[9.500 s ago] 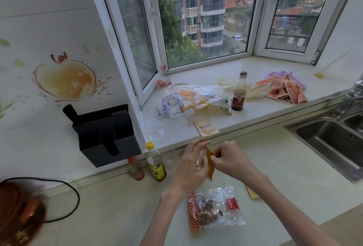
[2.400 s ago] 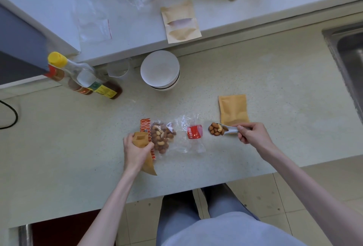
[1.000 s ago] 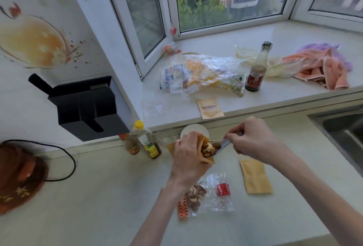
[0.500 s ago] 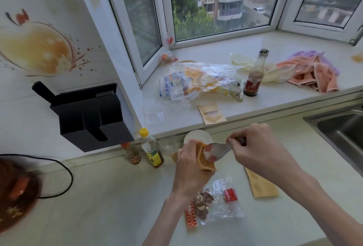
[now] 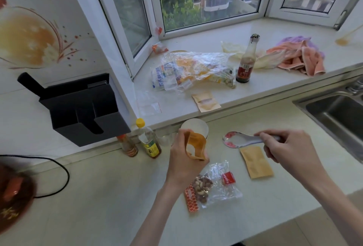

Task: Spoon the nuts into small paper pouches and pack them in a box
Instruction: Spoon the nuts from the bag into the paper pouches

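My left hand (image 5: 184, 164) grips a small brown paper pouch (image 5: 196, 144), held upright above the counter with its mouth open. To its right, my right hand (image 5: 288, 148) holds a metal spoon (image 5: 238, 140) by the handle; its bowl is empty and points left, apart from the pouch. Below my hands a clear plastic bag of mixed nuts (image 5: 211, 186) lies on the counter. A second brown pouch (image 5: 256, 162) lies flat under my right hand. A third pouch (image 5: 205, 101) rests on the window ledge.
A white round container (image 5: 196, 127) stands behind the held pouch. Two sauce bottles (image 5: 148, 139) and a black wall holder (image 5: 82, 106) are at the left. The ledge has a crumpled plastic bag (image 5: 188, 71), a dark bottle (image 5: 246, 62) and cloths (image 5: 300, 57). A steel sink (image 5: 337, 116) is at the right.
The spoon, which tipped nuts into the pouch, has drawn away to the right and is now empty. My left hand still holds the pouch.
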Available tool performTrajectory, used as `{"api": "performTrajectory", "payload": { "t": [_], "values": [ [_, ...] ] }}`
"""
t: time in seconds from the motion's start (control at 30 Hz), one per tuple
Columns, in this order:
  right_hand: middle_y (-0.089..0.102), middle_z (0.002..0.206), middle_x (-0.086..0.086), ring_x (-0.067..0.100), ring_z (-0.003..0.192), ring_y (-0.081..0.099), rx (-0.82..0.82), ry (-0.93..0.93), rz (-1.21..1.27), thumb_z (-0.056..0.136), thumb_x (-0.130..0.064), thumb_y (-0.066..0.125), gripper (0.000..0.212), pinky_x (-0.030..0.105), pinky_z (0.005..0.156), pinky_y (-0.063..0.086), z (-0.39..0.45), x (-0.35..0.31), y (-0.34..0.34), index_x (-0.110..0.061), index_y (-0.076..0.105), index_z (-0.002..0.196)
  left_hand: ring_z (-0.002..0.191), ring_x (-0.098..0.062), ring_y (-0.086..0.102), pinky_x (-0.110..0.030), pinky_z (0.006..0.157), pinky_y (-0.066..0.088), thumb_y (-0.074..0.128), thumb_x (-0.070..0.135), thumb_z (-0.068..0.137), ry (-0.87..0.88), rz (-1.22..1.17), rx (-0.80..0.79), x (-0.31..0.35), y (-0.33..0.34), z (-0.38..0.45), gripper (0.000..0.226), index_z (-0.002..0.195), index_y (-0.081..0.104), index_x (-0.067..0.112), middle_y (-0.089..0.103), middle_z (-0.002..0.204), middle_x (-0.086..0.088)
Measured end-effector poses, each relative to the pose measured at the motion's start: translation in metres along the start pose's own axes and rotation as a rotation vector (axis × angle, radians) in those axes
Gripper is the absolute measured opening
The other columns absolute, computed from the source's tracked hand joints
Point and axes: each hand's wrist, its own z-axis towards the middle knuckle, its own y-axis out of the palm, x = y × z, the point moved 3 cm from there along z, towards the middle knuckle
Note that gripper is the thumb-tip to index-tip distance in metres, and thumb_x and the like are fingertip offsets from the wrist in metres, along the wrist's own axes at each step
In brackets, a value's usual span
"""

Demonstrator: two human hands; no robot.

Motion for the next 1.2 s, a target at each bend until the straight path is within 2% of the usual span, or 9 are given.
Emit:
{"api": "performTrajectory", "payload": {
  "t": [0.2,0.33,0.47,0.53,0.6,0.7,0.83,1.03,1.2],
  "values": [
    [0.056,0.041,0.0,0.005,0.036,0.042,0.007,0.017,-0.038,0.087,-0.003,0.06,0.021,0.014,0.039,0.033,-0.005,0.024,-0.008,-0.014,0.076,0.079,0.086,-0.011,0.058,-0.011,0.07,0.047,0.079,0.011,0.066,-0.02,0.028,-0.083,-0.013,0.011,-0.005,0.059,0.106,0.042,0.035,0.055,0.094,0.012],
    [0.056,0.042,0.002,0.005,0.037,0.043,-0.018,0.037,-0.05,0.086,-0.004,0.058,0.024,0.013,0.039,0.032,-0.006,0.047,-0.003,-0.016,0.075,0.075,0.087,-0.006,0.058,-0.011,0.068,0.048,0.077,0.011,0.065,-0.059,0.024,-0.132,-0.021,0.019,-0.011,0.061,0.102,0.041,0.043,0.055,0.094,0.021],
    [0.057,0.048,0.013,0.014,0.043,0.042,-0.063,0.128,-0.139,0.085,-0.004,0.056,0.022,0.026,0.048,0.036,-0.002,0.098,0.012,-0.008,0.073,0.07,0.068,-0.008,0.057,-0.019,0.054,0.048,0.076,0.009,0.063,-0.262,0.063,-0.233,-0.052,0.027,-0.028,0.053,0.097,0.045,0.036,0.058,0.08,0.013],
    [0.053,0.054,0.026,0.02,0.05,0.038,-0.118,0.203,-0.229,0.084,-0.002,0.055,0.022,0.031,0.052,0.032,-0.001,0.13,0.023,0.006,0.064,0.066,0.067,-0.01,0.059,-0.02,0.054,0.046,0.081,0.014,0.066,-0.387,0.121,-0.263,-0.074,0.031,-0.043,0.051,0.098,0.045,0.032,0.059,0.079,0.01],
    [0.044,0.051,0.025,0.021,0.052,0.034,-0.164,0.259,-0.305,0.083,0.0,0.053,0.024,0.032,0.052,0.026,0.0,0.16,0.034,0.011,0.054,0.062,0.067,-0.01,0.06,-0.019,0.054,0.046,0.082,0.016,0.067,-0.479,0.142,-0.271,-0.095,0.034,-0.059,0.048,0.098,0.046,0.028,0.061,0.078,0.007],
    [0.053,0.059,0.032,0.024,0.052,0.038,-0.211,0.291,-0.345,0.082,0.0,0.053,0.022,0.033,0.052,0.029,0.008,0.193,0.047,0.013,0.057,0.065,0.072,-0.007,0.059,-0.019,0.057,0.047,0.082,0.012,0.065,-0.584,0.161,-0.302,-0.116,0.039,-0.076,0.051,0.103,0.049,0.022,0.061,0.082,0.006],
    [0.061,0.068,0.033,0.037,0.058,0.054,-0.253,0.303,-0.383,0.082,-0.001,0.052,0.021,0.04,0.054,0.04,0.024,0.216,0.066,0.013,0.06,0.068,0.082,-0.014,0.058,-0.03,0.069,0.051,0.081,0.011,0.068,-0.699,0.186,-0.306,-0.135,0.046,-0.089,0.051,0.108,0.051,0.019,0.061,0.092,0.003],
    [0.058,0.06,0.023,0.037,0.063,0.055,-0.335,0.252,-0.412,0.084,-0.003,0.051,0.024,0.037,0.054,0.034,0.05,0.232,0.097,0.004,0.063,0.063,0.08,-0.008,0.056,-0.024,0.061,0.044,0.082,0.017,0.066,-0.812,0.199,-0.267,-0.155,0.057,-0.089,0.045,0.099,0.051,0.024,0.059,0.091,0.007],
    [0.067,0.074,0.024,0.037,0.072,0.061,-0.43,0.24,-0.392,0.083,0.0,0.05,0.021,0.04,0.063,0.046,0.06,0.243,0.123,0.006,0.069,0.077,0.096,-0.02,0.059,-0.025,0.066,0.047,0.081,0.016,0.069,-0.902,0.209,-0.263,-0.173,0.069,-0.087,0.051,0.109,0.05,0.022,0.06,0.105,-0.001]
  ]
}}
